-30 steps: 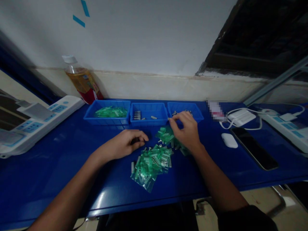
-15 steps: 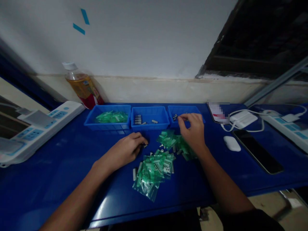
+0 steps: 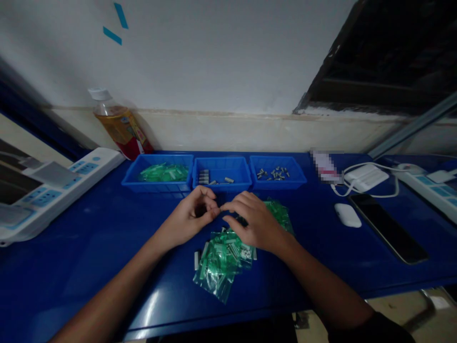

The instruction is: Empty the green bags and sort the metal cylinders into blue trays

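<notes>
My left hand (image 3: 191, 216) and my right hand (image 3: 252, 221) meet fingertip to fingertip above the blue table (image 3: 89, 238), just in front of the middle blue tray (image 3: 220, 175). Both are closed in a pinch on a small part too tiny to name. Under my right hand lies a heap of small green plastic bags (image 3: 223, 257) with metal parts inside. More green bags (image 3: 280, 212) lie just to its right. The left tray (image 3: 157, 172) holds green bags, the right tray (image 3: 277, 172) holds small metal pieces.
A tea bottle (image 3: 119, 124) leans by the wall at back left. A white power strip (image 3: 43, 190) lies at the left. At the right are a white earbud case (image 3: 348, 215), a black phone (image 3: 389, 227), a white charger with cable (image 3: 367, 175) and another power strip (image 3: 433, 188).
My right hand has come back from the right tray to the middle, meeting my left hand. My left hand has lifted slightly and turned its fingers toward the right hand.
</notes>
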Motion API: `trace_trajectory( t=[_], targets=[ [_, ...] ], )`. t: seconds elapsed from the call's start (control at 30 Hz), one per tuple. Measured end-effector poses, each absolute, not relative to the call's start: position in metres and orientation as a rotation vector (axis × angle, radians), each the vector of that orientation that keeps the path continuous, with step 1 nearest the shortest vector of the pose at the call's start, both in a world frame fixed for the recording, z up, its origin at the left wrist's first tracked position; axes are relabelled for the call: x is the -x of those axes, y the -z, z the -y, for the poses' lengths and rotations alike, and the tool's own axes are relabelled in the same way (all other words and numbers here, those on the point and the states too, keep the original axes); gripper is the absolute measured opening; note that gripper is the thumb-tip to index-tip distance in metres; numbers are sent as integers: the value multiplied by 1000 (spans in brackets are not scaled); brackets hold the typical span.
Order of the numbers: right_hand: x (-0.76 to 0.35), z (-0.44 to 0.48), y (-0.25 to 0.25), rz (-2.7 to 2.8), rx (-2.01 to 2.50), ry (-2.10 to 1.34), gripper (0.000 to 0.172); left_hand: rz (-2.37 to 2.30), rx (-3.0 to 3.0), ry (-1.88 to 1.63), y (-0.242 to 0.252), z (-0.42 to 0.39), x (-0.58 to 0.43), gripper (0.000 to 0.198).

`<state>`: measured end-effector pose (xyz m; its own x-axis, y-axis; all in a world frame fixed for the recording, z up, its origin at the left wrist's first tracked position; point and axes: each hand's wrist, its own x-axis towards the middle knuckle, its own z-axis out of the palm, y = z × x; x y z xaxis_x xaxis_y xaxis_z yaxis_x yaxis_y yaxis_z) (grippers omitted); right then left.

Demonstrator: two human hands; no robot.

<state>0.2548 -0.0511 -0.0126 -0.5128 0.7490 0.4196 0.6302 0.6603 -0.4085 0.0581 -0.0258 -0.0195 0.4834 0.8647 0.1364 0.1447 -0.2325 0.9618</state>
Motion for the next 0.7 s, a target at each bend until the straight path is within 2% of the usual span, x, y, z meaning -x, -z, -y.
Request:
trace_trajectory(
  t=[0.13, 0.33, 0.47, 0.57, 0.7],
  targets=[
    [-254, 52, 11, 2279, 1048, -249, 9, -809, -1523, -833, 17, 27, -60, 33],
    [-254, 53, 8, 2276, 1014, -226, 6, -773, -1529, -770, 15, 27, -60, 28],
    [-269, 44, 3, 2080, 1123, -91, 8, -814, -1913, -637, 12, 24, -54, 19],
    [-300, 28, 5, 1807, 1340, 127, 11, -738, -2290, -456, 9, 24, -50, 20],
    [-337, 11, 15, 1591, 1612, 340, 20, -652, -2446, -357, 8, 26, -50, 21]
  ],
)
